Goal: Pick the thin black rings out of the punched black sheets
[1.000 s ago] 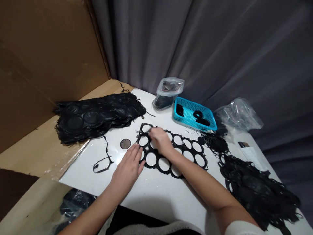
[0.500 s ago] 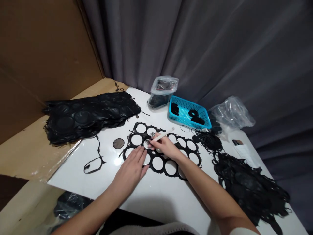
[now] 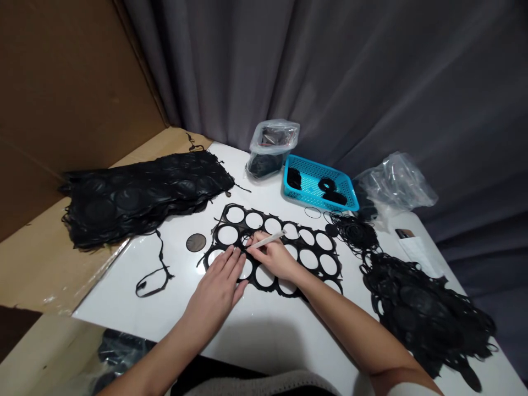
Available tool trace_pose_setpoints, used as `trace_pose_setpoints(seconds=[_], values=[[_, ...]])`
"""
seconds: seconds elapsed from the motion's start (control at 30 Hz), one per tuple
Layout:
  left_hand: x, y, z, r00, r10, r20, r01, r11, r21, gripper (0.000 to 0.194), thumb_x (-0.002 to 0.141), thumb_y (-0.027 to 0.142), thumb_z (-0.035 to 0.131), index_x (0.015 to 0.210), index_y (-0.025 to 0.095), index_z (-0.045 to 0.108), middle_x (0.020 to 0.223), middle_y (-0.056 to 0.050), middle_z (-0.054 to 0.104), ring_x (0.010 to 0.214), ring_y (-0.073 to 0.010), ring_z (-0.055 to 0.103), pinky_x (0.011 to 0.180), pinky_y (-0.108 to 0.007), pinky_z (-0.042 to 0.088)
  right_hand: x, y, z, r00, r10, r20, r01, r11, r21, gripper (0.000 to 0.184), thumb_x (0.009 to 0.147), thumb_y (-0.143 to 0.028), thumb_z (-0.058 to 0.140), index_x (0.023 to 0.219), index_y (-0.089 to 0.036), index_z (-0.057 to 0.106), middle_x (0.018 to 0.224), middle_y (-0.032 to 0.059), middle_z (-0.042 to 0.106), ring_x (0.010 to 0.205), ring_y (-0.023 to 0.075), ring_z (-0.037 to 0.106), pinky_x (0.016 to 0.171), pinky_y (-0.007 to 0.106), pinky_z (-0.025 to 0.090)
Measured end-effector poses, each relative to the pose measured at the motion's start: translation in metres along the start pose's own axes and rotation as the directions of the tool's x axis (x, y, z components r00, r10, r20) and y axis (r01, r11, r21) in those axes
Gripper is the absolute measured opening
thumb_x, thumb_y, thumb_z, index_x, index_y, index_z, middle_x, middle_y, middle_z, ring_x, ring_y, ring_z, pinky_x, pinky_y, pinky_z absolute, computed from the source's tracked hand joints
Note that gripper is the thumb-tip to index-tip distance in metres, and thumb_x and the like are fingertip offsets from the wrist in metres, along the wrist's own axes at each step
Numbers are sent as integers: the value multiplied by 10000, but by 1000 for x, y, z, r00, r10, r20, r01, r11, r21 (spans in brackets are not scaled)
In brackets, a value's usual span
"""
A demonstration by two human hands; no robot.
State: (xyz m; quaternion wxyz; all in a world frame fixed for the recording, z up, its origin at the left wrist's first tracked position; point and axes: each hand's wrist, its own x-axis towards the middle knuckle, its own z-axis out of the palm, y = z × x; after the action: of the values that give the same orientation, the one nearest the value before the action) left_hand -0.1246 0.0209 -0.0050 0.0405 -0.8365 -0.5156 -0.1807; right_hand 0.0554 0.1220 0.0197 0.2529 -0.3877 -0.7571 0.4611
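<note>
A black rubber sheet [image 3: 281, 265] with rows of round holes lies flat on the white table. My left hand [image 3: 220, 275] rests flat on the sheet's near left part, fingers stretched out. In my right hand [image 3: 272, 254] is a slim white pen-like tool [image 3: 270, 239], held like a pencil, its tip down at a hole in the middle row. The fingers hide the tip, so I cannot tell what it touches. Left of the sheet lies a dark round disc [image 3: 196, 242].
A stack of black sheets [image 3: 144, 192] lies at the left, a looped black strip [image 3: 160, 258] nearby. Behind stand a plastic bag [image 3: 272, 146] and a blue basket [image 3: 305, 199] holding black rings. Thin black rings [image 3: 358, 234] and a scrap heap [image 3: 421, 308] lie to the right.
My right hand has moved slightly down and left with the white tool, which now lies lower over the sheet. My left hand stays on the sheet. The whole view has shifted slightly.
</note>
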Motion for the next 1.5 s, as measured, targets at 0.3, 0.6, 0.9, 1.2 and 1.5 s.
trace_pose_setpoints(seconds=[0.3, 0.6, 0.9, 1.2, 1.5], values=[[-1, 0, 0, 1000, -13, -6, 13, 999, -45, 479, 1013, 332, 462, 1437, 110, 488, 1474, -158, 538, 1404, -313, 463, 1119, -472, 435, -6, -1, 6, 985, -173, 7, 170, 960, -222, 160, 962, -185, 504, 807, -221, 485, 902, 41, 592, 865, 194, 551, 808, 327, 453], [-3, -1, 6, 998, 2, -58, -4, 999, -40, 436, 1015, 308, 452, 1390, 92, 509, 1438, -171, 567, 1369, -296, 507, 1122, -465, 443, 21, 20, -41, 867, -230, -441, 37, 914, -404, 240, 965, -237, 458, 727, -231, 432, 733, 23, 543, 715, 191, 509, 707, 326, 433], [16, 12, -5, 999, -31, -25, 28, 993, -117, 416, 1002, 325, 478, 1338, 92, 556, 1418, -192, 564, 1352, -332, 512, 1081, -485, 476, 8, 32, -86, 877, 312, -365, -151, 901, 407, 371, 781, -472, 729, 758, -221, 456, 778, 14, 683, 546, 120, 614, 483, 231, 481], [20, 28, 14, 997, 57, 52, -49, 987, -154, 533, 1007, 351, 479, 1493, 148, 401, 1551, -156, 440, 1439, -295, 414, 1147, -489, 408, -28, 13, -43, 982, 185, -24, -175, 957, 230, 294, 867, -405, 634, 747, -220, 439, 719, -34, 560, 682, 141, 547, 662, 278, 448], [17, 29, 7, 996, 53, 74, -41, 987, -154, 535, 1013, 306, 483, 1520, 174, 374, 1579, -132, 402, 1461, -290, 377, 1147, -508, 403, -32, 12, -35, 995, 57, -86, -58, 998, -11, 241, 893, -273, 566, 713, -221, 415, 809, -7, 533, 778, 162, 513, 744, 291, 417]])
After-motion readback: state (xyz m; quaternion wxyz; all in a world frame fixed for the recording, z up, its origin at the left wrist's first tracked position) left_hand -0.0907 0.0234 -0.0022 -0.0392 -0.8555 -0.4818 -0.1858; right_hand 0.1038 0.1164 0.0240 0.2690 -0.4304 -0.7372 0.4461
